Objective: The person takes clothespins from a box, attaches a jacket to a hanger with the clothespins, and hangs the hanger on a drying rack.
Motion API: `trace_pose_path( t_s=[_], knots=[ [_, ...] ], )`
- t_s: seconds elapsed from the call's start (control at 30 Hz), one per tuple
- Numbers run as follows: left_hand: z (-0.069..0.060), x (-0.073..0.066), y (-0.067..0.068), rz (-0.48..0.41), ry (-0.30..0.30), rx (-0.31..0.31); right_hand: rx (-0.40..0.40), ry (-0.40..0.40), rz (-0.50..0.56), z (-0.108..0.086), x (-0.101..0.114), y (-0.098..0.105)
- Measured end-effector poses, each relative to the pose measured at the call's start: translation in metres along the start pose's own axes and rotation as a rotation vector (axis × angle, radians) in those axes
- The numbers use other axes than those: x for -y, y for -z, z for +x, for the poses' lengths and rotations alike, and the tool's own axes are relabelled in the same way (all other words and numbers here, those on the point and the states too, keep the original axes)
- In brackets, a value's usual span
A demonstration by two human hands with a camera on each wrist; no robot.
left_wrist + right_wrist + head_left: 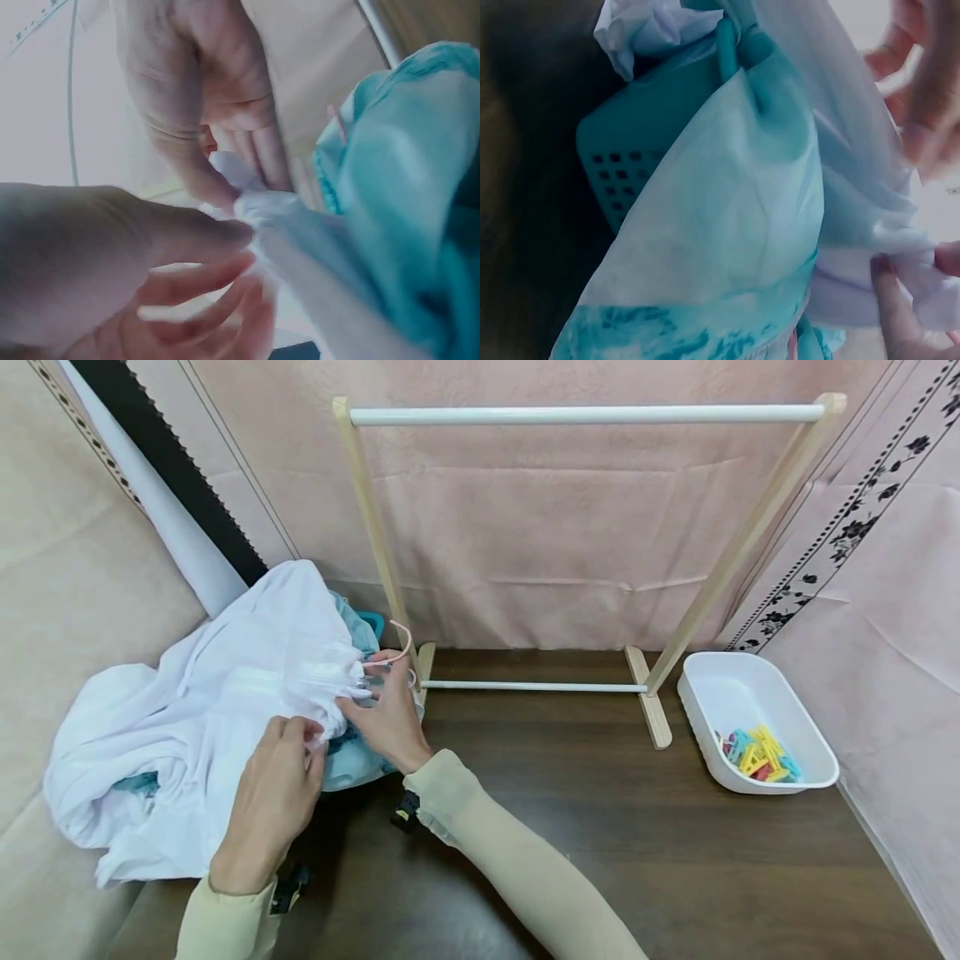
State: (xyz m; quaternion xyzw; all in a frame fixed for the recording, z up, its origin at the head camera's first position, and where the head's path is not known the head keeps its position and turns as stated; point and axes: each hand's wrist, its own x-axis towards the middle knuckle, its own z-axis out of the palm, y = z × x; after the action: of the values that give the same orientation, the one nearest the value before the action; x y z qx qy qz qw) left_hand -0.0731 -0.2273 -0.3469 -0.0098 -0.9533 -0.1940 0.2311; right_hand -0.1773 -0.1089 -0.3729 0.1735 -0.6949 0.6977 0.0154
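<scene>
A large white garment (225, 693) lies heaped over a teal basket (622, 150), much of which it hides. My left hand (273, 793) pinches a fold of the white cloth at its near right side. Just beyond it, my right hand (390, 714) pinches the gathered edge of the same garment between thumb and fingers. A pink hanger hook (408, 639) sticks up at the right fingertips; whether they grip it, I cannot tell. In the left wrist view both hands meet at the white cloth. A teal-and-white patterned cloth (712, 210) drapes over the basket's side.
A wooden rack stands behind, with a white top rail (585, 415) and a thin lower bar (532, 686). On its right, a white tub (735, 677) holds several coloured clothespins (757, 756). Beige upholstery (82, 593) borders the left side; the dark wooden surface (525, 777) extends in front.
</scene>
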Motion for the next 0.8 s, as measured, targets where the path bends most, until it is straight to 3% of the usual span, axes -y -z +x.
trace_pose_path(
  t_s=[0.1,0.2,0.27,0.4,0.57,0.67,0.8],
  knots=[
    [0.006,-0.003,0.006,0.018,-0.021,-0.057,-0.01,0.042,-0.058,0.001,0.001,0.0],
    [0.015,-0.003,0.008,0.016,-0.08,-0.039,-0.002,0.059,-0.041,0.0,0.001,-0.001],
    [0.02,-0.002,0.008,0.004,-0.101,0.022,0.022,0.082,0.022,0.0,0.0,-0.003],
    [0.025,0.003,0.004,-0.042,-0.087,0.211,0.07,0.125,0.153,0.0,-0.001,-0.007],
    [0.024,0.011,0.001,-0.112,-0.044,0.437,0.067,0.078,0.237,0.001,-0.002,-0.009],
    [0.023,0.015,0.0,-0.11,-0.027,0.492,0.057,0.032,0.257,0.0,-0.001,-0.009],
    [0.02,0.018,0.001,-0.068,-0.005,0.471,0.049,0.026,0.255,-0.001,0.004,-0.007]
  ],
)
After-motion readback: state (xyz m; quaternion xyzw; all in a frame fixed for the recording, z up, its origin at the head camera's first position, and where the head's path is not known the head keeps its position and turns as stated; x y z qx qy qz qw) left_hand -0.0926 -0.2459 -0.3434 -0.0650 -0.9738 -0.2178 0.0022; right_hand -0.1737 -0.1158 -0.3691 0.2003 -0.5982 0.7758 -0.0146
